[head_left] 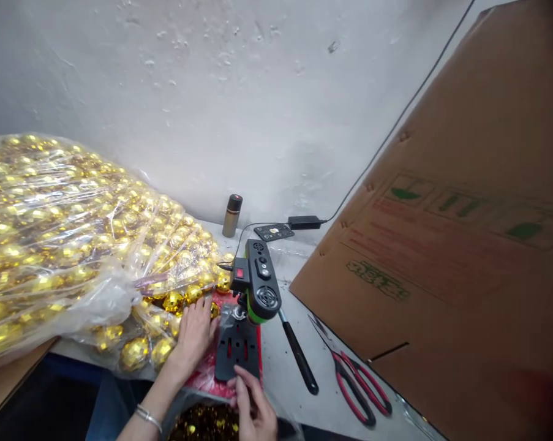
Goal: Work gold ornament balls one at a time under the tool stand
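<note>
My left hand (pixel 196 334) reaches in beside the small machine, palm down. A shiny faceted gold ball (pixel 215 310) sits between its thumb and fingers. My right hand (pixel 255 409) is at the near edge of the machine's black base plate (pixel 237 352), thumb and fingers drawn together; whatever they may hold is too small to make out. The black machine (pixel 263 285) has round vents and a red switch (pixel 240 272). Under its base lies a red sheet (pixel 208 373). Below my hands, a plastic bag holds dark gold shiny pieces (pixel 205 422).
A large clear bag of gold balls (pixel 74 226) fills the left. Right of the machine lie a black-handled tool (pixel 300 358) and red-black scissors (pixel 356 386), beside a big cardboard box (pixel 441 245). Behind stand a small bottle (pixel 232 215), a black patterned case (pixel 274 231) and a power adapter (pixel 304 222).
</note>
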Demonstrator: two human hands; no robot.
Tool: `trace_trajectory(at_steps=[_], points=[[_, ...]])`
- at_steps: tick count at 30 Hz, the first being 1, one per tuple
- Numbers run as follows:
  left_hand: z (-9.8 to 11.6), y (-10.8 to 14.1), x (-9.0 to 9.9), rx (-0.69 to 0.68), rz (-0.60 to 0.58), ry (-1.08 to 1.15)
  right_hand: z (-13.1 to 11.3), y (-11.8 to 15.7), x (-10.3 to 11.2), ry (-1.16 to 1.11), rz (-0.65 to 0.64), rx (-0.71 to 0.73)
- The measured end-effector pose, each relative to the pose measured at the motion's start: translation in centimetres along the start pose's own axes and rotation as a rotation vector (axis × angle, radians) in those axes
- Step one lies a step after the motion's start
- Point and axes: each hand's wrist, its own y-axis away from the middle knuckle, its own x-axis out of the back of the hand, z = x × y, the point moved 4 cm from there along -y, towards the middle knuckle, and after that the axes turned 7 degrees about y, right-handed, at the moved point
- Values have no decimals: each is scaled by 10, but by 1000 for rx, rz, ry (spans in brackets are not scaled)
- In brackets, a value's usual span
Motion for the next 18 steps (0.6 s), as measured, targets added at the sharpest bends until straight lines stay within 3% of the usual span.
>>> trace_trajectory(at_steps=[3, 6, 8, 12, 15, 18], points=[[-1, 1, -8, 5, -114, 42, -13, -13, 30, 76, 180, 27], [-6, 11, -3, -35, -9, 308, -39, -36, 49, 134, 271, 266], [-12, 19, -1, 13, 72, 555, -61, -48, 53, 160, 262, 478], [-15, 38, -9, 239, 92, 967, -101, -63, 50, 211, 286, 695], [-4, 48, -22, 296, 39, 1076, -129, -71, 47, 254, 279, 782], [11, 52, -32, 249, -4, 1043, -149, -77, 49, 287, 279, 851]])
